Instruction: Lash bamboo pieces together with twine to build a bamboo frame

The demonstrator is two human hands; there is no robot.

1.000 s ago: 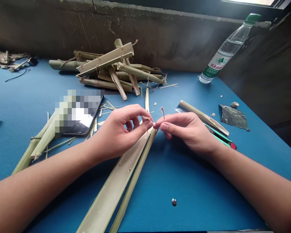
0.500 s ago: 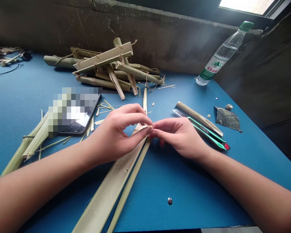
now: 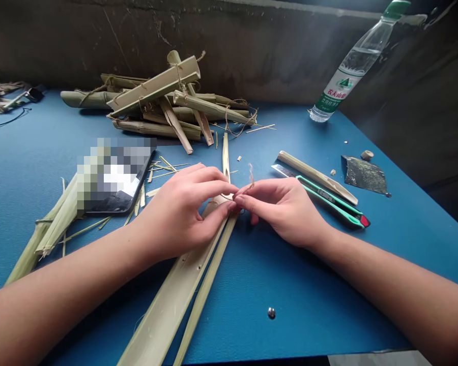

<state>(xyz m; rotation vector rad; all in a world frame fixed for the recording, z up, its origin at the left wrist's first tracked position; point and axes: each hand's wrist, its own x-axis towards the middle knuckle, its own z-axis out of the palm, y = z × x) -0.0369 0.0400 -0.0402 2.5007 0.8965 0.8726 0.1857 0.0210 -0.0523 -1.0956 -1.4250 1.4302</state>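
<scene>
My right hand [image 3: 282, 211] pinches a thin piece of twine [image 3: 251, 175], its frayed end sticking up above the fingertips. The fingertips of my left hand [image 3: 189, 203] meet those of the right and close on the same twine; part of it shows between thumb and forefinger. Beneath the hands lies a split bamboo piece [image 3: 164, 305], hollow side up, with two small holes. Alongside its right edge runs a narrow bamboo strip [image 3: 200, 300]. Where the twine passes around the bamboo is mostly hidden by my fingers.
To the right lie a green utility knife [image 3: 330, 201] with its blade out, a bamboo stick [image 3: 316, 175] and a dark patch [image 3: 364, 175]. A water bottle [image 3: 339, 84] leans behind. Tied bamboo pieces [image 3: 156, 96], a phone [image 3: 118, 203] and a small metal bead [image 3: 271, 312] are also here.
The twine's frayed end now stands up above my right fingertips, which have shifted slightly. My left hand stays nearly in place. The view has tilted down a little.
</scene>
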